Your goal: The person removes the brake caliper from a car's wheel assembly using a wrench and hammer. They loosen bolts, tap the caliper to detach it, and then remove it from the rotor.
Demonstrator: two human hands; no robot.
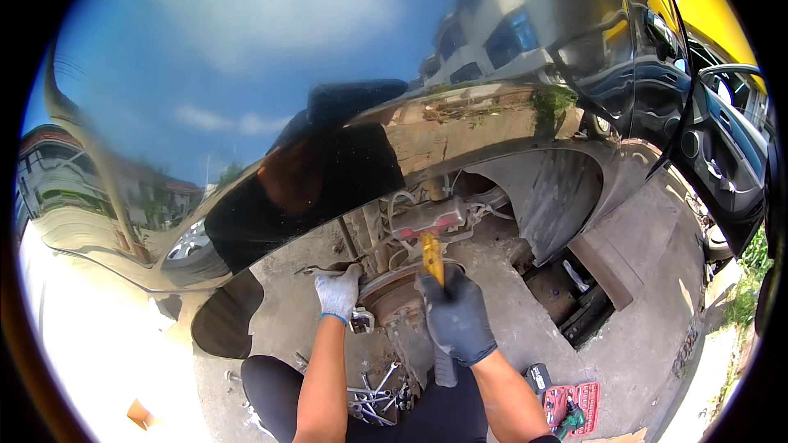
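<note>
Concrete floor [648, 312] stretching beyond fender edge [341, 212], right grip [456, 317] wrapped around yellow tool [432, 258], left grip [337, 292] unclear

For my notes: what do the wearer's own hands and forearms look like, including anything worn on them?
The left hand wears a whitish glove with a blue band at the wrist. The right hand wears a dark grey glove. The left forearm and right forearm look bare, with a dark sleeve edge low on the right.
</note>
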